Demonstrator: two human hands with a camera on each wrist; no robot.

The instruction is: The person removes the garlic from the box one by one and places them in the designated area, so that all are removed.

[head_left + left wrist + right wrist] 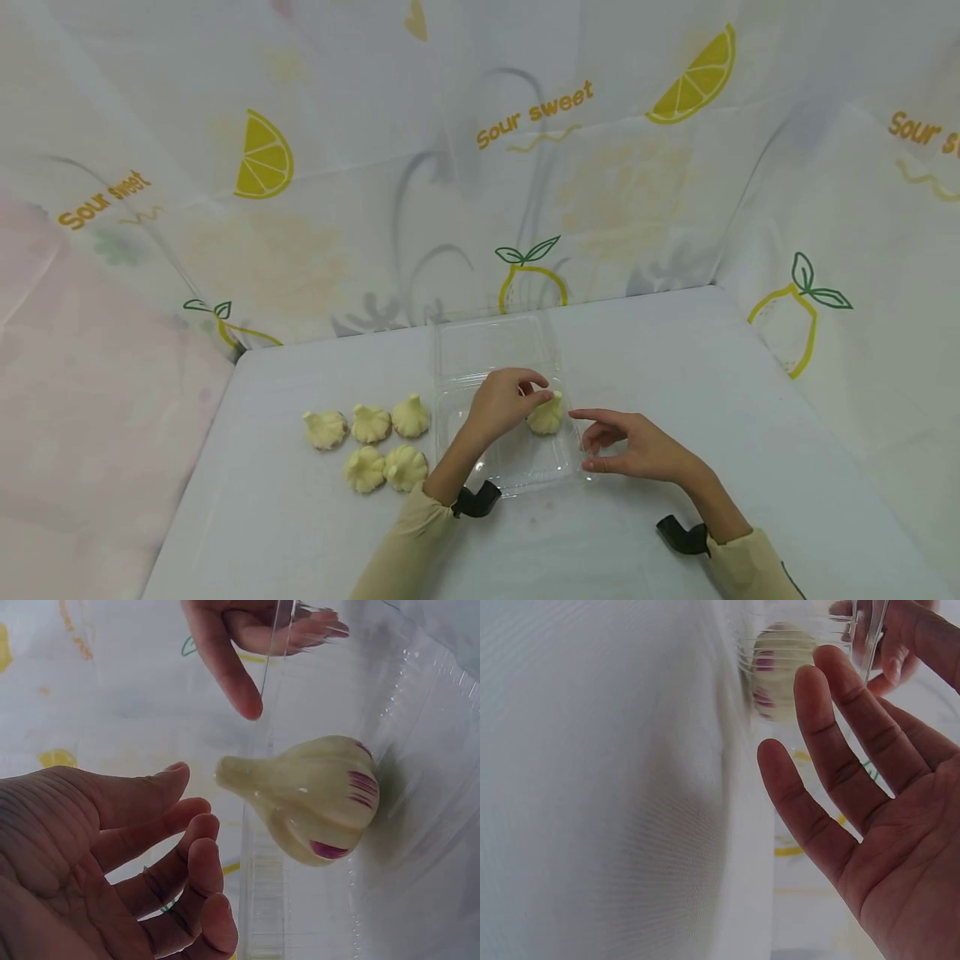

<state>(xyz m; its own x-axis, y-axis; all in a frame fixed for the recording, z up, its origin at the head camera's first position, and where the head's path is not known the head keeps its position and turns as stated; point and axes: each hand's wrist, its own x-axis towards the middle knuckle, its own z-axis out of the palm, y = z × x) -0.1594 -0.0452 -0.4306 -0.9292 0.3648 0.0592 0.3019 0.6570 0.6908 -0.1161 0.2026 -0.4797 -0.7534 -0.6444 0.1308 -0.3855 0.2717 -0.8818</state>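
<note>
A clear plastic clamshell box (528, 473) lies on the table with its lid (491, 346) folded back away from me. One pale garlic bulb (546, 417) with purple streaks sits inside, near the right wall. Over the box, my left hand (501, 407) has its fingers loosely bent. In the left wrist view, a small gap separates its thumb and fingertips from the stem of the garlic bulb (315, 799). My right hand (637, 450) is just outside the box's right wall, fingers spread and relaxed. Through that wall, the right wrist view shows the bulb's streaked side.
Several more garlic bulbs (367, 468) lie in two rows on the white table (247, 500), left of the box. Behind the table hangs a cloth backdrop (360, 200) with lemon prints. Black curved pieces (681, 535) are worn at both wrists.
</note>
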